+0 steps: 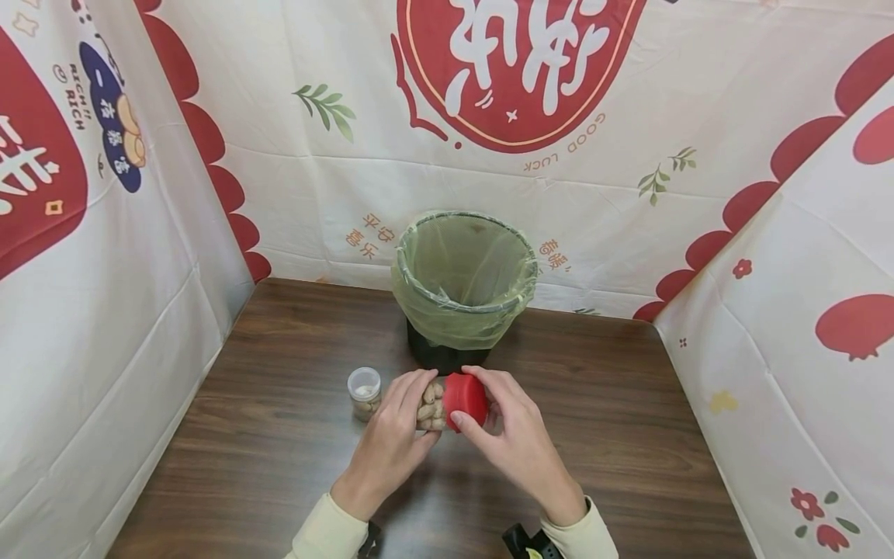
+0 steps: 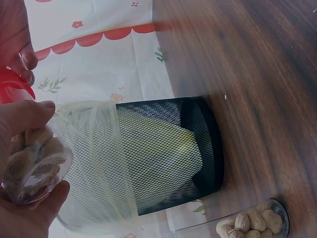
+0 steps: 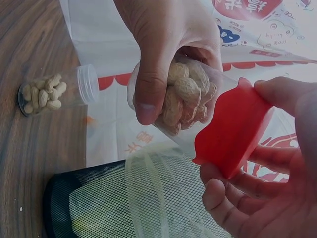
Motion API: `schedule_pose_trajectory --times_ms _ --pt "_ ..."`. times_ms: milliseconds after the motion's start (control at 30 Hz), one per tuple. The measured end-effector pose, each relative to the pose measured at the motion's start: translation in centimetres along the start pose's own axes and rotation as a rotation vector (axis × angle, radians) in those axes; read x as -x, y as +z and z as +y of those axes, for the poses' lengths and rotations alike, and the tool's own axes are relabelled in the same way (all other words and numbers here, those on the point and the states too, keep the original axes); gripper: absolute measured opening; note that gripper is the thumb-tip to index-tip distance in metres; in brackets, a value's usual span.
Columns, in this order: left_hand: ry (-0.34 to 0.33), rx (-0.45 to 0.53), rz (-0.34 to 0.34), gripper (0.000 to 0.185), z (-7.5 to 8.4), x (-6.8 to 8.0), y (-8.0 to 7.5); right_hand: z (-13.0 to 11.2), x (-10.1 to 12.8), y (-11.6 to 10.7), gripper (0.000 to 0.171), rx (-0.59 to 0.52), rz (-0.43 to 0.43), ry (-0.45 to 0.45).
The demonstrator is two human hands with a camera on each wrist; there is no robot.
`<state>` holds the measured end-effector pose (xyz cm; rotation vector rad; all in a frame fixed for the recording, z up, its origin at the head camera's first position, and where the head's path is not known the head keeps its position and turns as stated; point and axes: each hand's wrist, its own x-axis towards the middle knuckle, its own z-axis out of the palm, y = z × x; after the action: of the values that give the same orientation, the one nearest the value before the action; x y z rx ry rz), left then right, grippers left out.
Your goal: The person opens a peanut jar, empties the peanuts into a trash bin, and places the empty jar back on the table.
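My left hand (image 1: 391, 431) grips a clear plastic jar (image 3: 188, 91) of unshelled peanuts, tipped on its side above the table. In the right wrist view, the left thumb presses along the jar's wall. A red lid (image 3: 235, 129) with a wavy edge covers the jar's mouth. My right hand (image 1: 517, 431) holds this lid between thumb and fingertips, as the right wrist view shows. Left of the hands, a second clear jar (image 1: 365, 388) stands upright and uncovered, with peanuts (image 3: 47, 94) in its lower part.
Just beyond the hands stands a black mesh bin (image 2: 163, 148) lined with a pale green-yellow bag (image 1: 454, 330). The brown wooden table (image 1: 279, 435) has printed white cloth (image 1: 307, 186) along its back and sides. A small white speck (image 2: 225, 97) lies near the bin.
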<state>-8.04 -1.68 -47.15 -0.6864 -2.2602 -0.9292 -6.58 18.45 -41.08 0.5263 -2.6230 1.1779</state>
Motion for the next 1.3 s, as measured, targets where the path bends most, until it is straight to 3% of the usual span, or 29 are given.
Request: schedule_pose_trajectory --times_ms 400,733,1100,1300 --pt "0.009 -0.025 0.032 0.071 0.01 0.04 -0.26 0.05 -0.16 -0.19 0.065 -0.045 -0.023 0.069" --pt "0.048 -0.042 0.101 0.078 -0.16 0.01 -0.20 -0.36 -0.32 -0.05 0.060 -0.060 -0.052 0.124" --pt "0.006 -0.041 0.024 0.073 -0.05 0.03 -0.41 -0.10 -0.10 -0.01 0.057 -0.045 -0.039 0.100" --pt "0.016 -0.043 0.002 0.078 -0.24 0.03 -0.26 -0.09 -0.02 -0.12 0.059 -0.030 -0.035 0.062"
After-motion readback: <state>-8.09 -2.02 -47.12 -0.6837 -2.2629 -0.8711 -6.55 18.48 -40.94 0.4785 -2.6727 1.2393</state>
